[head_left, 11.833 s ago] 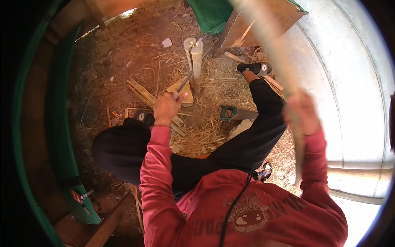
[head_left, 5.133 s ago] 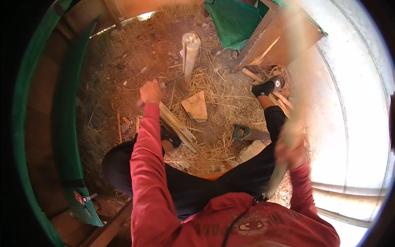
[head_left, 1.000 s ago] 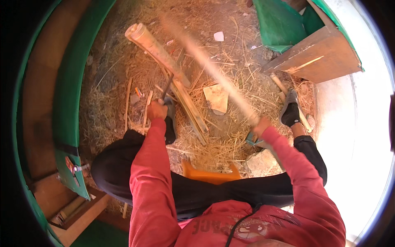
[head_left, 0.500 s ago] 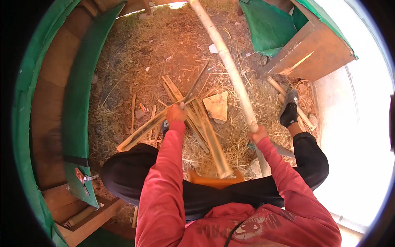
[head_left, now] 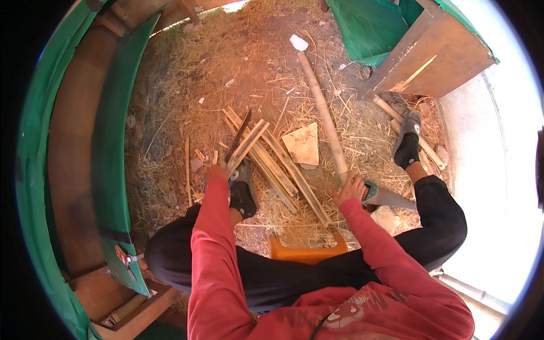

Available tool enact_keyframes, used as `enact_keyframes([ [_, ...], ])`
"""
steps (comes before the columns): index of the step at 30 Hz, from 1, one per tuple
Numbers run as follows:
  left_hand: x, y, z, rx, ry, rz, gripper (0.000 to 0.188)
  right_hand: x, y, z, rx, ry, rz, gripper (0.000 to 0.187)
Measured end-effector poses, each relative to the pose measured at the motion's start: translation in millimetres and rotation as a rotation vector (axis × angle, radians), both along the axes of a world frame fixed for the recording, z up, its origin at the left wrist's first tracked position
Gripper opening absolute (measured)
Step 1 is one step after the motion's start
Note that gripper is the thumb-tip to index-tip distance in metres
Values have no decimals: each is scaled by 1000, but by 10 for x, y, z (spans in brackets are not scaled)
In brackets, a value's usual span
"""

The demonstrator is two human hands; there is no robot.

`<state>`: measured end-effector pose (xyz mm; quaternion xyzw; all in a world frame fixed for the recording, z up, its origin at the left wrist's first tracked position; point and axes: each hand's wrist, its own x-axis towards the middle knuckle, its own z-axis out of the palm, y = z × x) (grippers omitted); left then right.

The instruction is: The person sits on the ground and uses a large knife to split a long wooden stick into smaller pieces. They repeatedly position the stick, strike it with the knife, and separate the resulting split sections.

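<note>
Low ahead of me, my left hand (head_left: 217,171) grips the dark metal blade (head_left: 238,136) beside a yellow split-bamboo strip (head_left: 249,144), best angled clear of my grey shoe (head_left: 242,176); my right hand (head_left: 350,188) lies over the long tan pole (head_left: 321,107), tightness unclear.

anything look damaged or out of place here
Yes, at the upper right: the brown panel has a pale, jagged streak across its darker face, as if the surface has splintered. Beside it, the green sheet hangs slack and crooked, so it may be partly loose.
</note>
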<state>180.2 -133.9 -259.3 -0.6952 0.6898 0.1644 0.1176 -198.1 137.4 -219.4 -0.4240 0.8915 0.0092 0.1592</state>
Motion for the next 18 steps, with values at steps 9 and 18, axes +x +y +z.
enact_keyframes([
  [9,-129,-77,294,-165,197,76,53,548,4,-747,169,-373,194,71],
  [18,-573,-242,1124,-376,299,191,47,650,-560,195,-275,-781,-17,73],
])
